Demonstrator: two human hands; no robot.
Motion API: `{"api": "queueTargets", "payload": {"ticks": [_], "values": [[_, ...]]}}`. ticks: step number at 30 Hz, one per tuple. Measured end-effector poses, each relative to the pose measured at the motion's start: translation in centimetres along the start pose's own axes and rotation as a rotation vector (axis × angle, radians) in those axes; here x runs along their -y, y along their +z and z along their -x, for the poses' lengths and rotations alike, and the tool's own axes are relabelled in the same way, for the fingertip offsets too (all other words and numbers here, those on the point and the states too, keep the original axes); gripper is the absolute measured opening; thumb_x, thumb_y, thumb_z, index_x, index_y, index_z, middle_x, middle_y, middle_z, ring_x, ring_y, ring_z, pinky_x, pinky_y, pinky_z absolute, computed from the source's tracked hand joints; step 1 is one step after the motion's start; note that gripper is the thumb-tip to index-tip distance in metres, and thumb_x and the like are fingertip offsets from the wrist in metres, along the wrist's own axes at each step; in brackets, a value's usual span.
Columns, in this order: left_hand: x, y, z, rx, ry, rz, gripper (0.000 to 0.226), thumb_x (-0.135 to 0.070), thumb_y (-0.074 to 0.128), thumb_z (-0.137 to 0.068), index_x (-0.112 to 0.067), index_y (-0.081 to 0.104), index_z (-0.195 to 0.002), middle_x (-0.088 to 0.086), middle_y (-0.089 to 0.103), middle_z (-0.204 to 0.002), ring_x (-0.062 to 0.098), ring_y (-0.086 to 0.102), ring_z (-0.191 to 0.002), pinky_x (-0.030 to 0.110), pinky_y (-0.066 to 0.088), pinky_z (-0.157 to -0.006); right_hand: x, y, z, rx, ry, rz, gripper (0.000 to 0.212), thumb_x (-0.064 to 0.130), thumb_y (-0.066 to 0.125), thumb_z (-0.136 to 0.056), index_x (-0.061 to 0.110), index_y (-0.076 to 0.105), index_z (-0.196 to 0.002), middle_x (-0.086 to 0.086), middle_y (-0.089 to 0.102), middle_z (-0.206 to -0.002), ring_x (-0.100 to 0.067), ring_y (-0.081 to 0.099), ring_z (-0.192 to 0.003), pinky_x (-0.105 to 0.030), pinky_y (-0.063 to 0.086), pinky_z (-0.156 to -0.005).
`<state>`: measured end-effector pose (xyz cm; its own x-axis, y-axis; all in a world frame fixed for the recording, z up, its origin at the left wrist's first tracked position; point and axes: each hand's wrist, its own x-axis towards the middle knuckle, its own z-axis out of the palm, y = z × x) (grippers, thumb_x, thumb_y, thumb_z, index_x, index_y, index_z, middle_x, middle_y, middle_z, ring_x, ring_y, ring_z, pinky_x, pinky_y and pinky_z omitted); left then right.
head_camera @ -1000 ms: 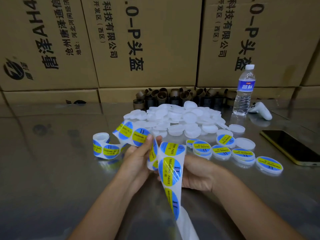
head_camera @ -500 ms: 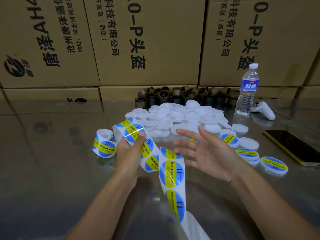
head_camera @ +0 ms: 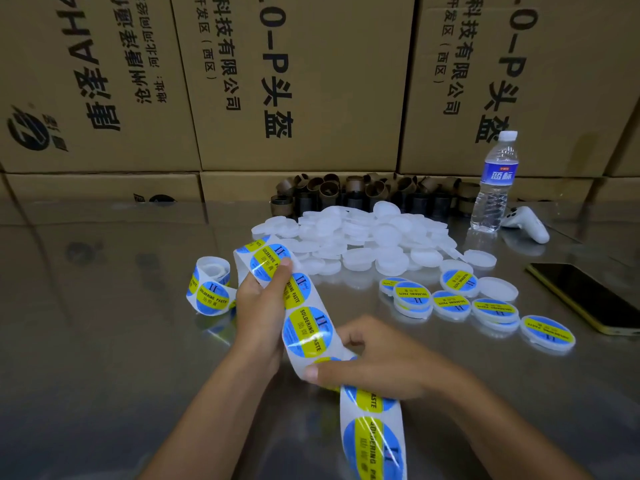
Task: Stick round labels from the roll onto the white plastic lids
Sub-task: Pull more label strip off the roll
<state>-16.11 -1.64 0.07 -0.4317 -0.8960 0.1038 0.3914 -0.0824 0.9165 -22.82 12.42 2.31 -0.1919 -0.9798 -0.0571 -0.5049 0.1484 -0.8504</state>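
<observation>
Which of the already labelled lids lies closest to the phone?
The labelled lid at the row's far right end; the others sit further left of the phone.

With both the left hand (head_camera: 261, 306) and right hand (head_camera: 381, 365) clamped on the strip (head_camera: 306, 332), hemmed in just left of the grip by the roll (head_camera: 210, 288) resting on the table (head_camera: 104, 358). Beyond the grip, blocked by a heap of white lids (head_camera: 363, 237), brown tubes (head_camera: 349, 192) and a wall of boxes (head_camera: 298, 81) behind. Right of the grip, a row of labelled lids (head_camera: 452, 301), then a phone (head_camera: 585, 296); farther back, a bottle (head_camera: 493, 188) and a controller (head_camera: 528, 225). Open steel well left of the roll and between grip and labelled lids.
</observation>
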Motion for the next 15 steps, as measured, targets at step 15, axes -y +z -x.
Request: {"api": "queueTargets", "payload": {"ticks": [15], "values": [[-0.6, -1.0, -0.3, -0.139, -0.11, 0.128, 0.013, -0.021, 0.061, -0.093, -0.017, 0.061, -0.08, -0.008, 0.067, -0.058, 0.006, 0.064, -0.048, 0.024, 0.051, -0.046, 0.6, 0.4, 4.5, 0.066, -0.009, -0.451, 0.029, 0.032, 0.07, -0.066, 0.022, 0.076, -0.093, -0.002, 0.073, -0.099, -0.006, 0.064, -0.096, -0.017, 0.047, -0.084]]}}
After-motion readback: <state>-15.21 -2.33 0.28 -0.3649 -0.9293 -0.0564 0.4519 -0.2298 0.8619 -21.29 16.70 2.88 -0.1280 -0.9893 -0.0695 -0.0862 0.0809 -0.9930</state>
